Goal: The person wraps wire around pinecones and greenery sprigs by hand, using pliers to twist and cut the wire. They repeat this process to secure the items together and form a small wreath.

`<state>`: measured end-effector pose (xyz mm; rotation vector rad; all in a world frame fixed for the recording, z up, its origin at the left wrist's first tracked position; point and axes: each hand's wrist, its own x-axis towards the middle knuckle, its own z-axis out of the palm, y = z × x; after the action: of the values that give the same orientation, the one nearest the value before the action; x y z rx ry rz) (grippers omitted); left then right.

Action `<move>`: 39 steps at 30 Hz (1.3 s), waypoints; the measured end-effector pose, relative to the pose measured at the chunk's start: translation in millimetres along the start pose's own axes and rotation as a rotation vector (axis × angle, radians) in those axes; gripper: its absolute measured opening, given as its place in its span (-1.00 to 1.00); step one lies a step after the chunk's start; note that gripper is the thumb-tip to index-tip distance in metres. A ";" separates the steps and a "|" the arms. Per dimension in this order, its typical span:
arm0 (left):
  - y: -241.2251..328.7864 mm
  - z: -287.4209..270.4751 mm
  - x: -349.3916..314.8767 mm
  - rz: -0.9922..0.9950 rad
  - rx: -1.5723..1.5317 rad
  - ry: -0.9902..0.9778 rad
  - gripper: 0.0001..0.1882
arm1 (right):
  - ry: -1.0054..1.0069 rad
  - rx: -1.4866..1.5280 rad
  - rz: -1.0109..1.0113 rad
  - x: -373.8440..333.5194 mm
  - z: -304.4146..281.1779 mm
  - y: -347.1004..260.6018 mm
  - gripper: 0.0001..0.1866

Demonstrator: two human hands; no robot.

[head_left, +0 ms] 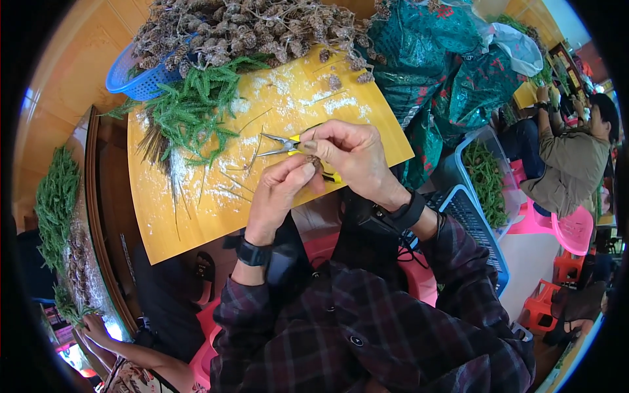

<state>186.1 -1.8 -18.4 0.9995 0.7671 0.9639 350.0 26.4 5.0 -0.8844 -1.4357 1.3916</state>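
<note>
My left hand (278, 196) is closed, thumb and fingers pinching a small brown pine cone (314, 162) over the near part of the yellow board. Just above it, my right hand (354, 154) has its thumb and forefinger pressed together; whatever is between them is too small to make out. Needle-nose pliers (280, 145) with yellow and black handles show beneath the hands, jaws spread and pointing left. The fingers hide much of the handles, so I cannot tell whether the right hand grips them or they lie on the board.
On the yellow board (164, 229) are white flakes, thin stems and green sprigs (200, 108). Pine cones (242, 29) heap along the far side beside a blue basket (121, 72). Green plastic bags (419, 72) and a blue crate (475, 229) stand right. Other people sit at both sides.
</note>
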 end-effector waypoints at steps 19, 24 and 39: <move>9.2 0.1 -1.1 0.480 0.777 0.405 -0.90 | -0.091 -0.315 -0.042 -10.1 -0.1 15.0 -0.90; 16.8 -8.1 2.1 0.559 0.872 0.259 -0.89 | -0.068 -0.166 0.021 -14.1 17.7 10.3 -0.84; 21.5 -22.4 -0.5 0.541 0.419 0.480 -0.85 | 0.047 -0.035 -0.062 7.5 36.1 24.6 -0.87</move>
<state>159.9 10.0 -6.4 1.4013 1.1586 1.5878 311.1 24.1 -16.1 -0.8824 -1.4439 1.2949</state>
